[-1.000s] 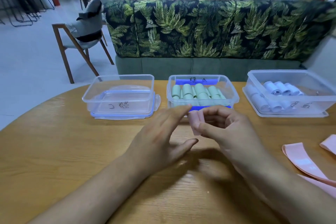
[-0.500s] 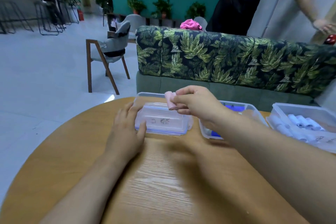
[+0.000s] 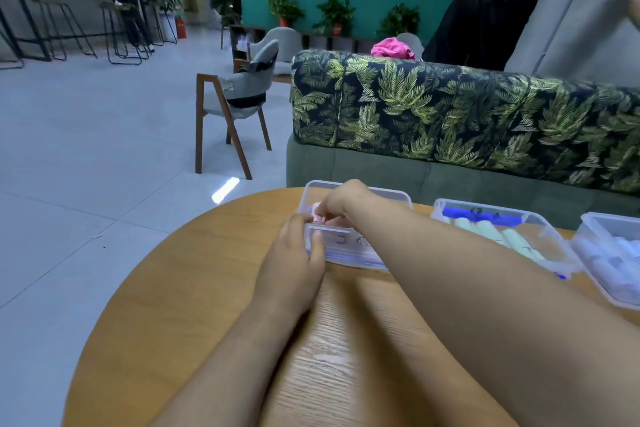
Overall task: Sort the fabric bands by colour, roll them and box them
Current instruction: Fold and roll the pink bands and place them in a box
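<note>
My right hand (image 3: 341, 199) reaches down into the left clear box (image 3: 398, 198) and pinches a rolled pink band (image 3: 317, 213) at the box's left end. Fingers of my left hand (image 3: 294, 253) lie against the near left wall of that box, touching it. The middle box (image 3: 554, 239) holds several pale green rolls (image 3: 498, 234). The right box (image 3: 595, 229) holds several pale blue-white rolls (image 3: 620, 260). All three boxes stand in a row at the far edge of the round wooden table (image 3: 207, 288).
A leaf-print sofa back (image 3: 450, 114) stands just behind the table. A wooden chair (image 3: 232, 107) is on the floor to the left. A person in black (image 3: 502, 3) stands behind the sofa at the upper right.
My right hand has carried the pink roll from in front of me to the left box and lowered it inside. My left hand moved up to the box's wall. The view swung left.
</note>
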Motion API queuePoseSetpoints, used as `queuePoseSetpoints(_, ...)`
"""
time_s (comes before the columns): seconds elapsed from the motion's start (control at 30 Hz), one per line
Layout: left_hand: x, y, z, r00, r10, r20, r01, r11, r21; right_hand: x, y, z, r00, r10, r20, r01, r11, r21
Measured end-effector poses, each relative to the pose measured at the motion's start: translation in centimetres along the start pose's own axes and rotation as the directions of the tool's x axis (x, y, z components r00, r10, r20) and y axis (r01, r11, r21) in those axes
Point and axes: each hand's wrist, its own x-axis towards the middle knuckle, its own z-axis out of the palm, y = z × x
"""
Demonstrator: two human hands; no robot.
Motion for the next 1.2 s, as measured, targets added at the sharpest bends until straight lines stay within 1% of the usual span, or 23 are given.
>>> queuePoseSetpoints(0.03, 0.0, 0.0, 0.0, 1.0, -0.006, -0.001, 0.006, 1.0, -0.002, 0.2, 0.1, 0.2, 1.0, -0.003, -0.027, 0.003, 1.0, -0.015)
queuePoseSetpoints(0.17, 0.2, -0.2, 0.1, 1.0, -0.018, 0.004, 0.018, 1.0, -0.005, 1.1, -0.5, 0.5, 0.998, 0.061, 0.024, -0.06, 0.997, -0.047)
queuePoseSetpoints(0.27, 0.3, -0.3, 0.0, 1.0, -0.007, 0.001, 0.007, 1.0, -0.01, 1.6, -1.6, 1.3, 0.996, 0.074, -0.045, -0.077, 0.996, -0.053)
queuePoseSetpoints(0.4, 0.4, -0.3, 0.0, 1.0, -0.004, -0.002, 0.004, 1.0, 0.001, 1.4, -2.3, 1.4, 0.995, 0.076, -0.062, -0.085, 0.983, -0.161)
queuePoseSetpoints(0.53, 0.3, -0.4, 0.0, 1.0, -0.007, 0.001, 0.007, 1.0, -0.003, 0.8, -2.2, 0.9, 0.987, 0.012, -0.163, -0.06, 0.955, -0.292)
queuePoseSetpoints(0.7, 0.3, -0.4, -0.1, 1.0, -0.006, 0.006, 0.006, 1.0, 0.006, 0.4, -2.0, 1.5, 0.975, -0.09, -0.201, 0.017, 0.94, -0.34)
queuePoseSetpoints(0.8, 0.4, -0.5, -0.2, 1.0, -0.005, 0.011, 0.005, 1.0, 0.007, 0.3, -2.2, 1.4, 0.975, -0.124, -0.183, 0.047, 0.925, -0.376)
queuePoseSetpoints(0.93, 0.4, -0.4, -0.3, 1.0, 0.0, 0.02, 0.0, 1.0, 0.024, 0.4, -1.9, 0.3, 0.991, -0.095, -0.095, 0.054, 0.927, -0.37)
queuePoseSetpoints(1.1, 0.4, -0.8, -0.1, 0.999, 0.045, 0.019, -0.046, 0.998, 0.035, 0.4, -1.0, -0.9, 0.973, -0.188, -0.135, 0.126, 0.919, -0.373)
queuePoseSetpoints(1.2, 0.4, -0.8, -0.1, 0.996, 0.081, -0.031, -0.079, 0.995, 0.055, -0.6, -0.2, -2.3, 0.957, -0.257, -0.138, 0.201, 0.923, -0.328)
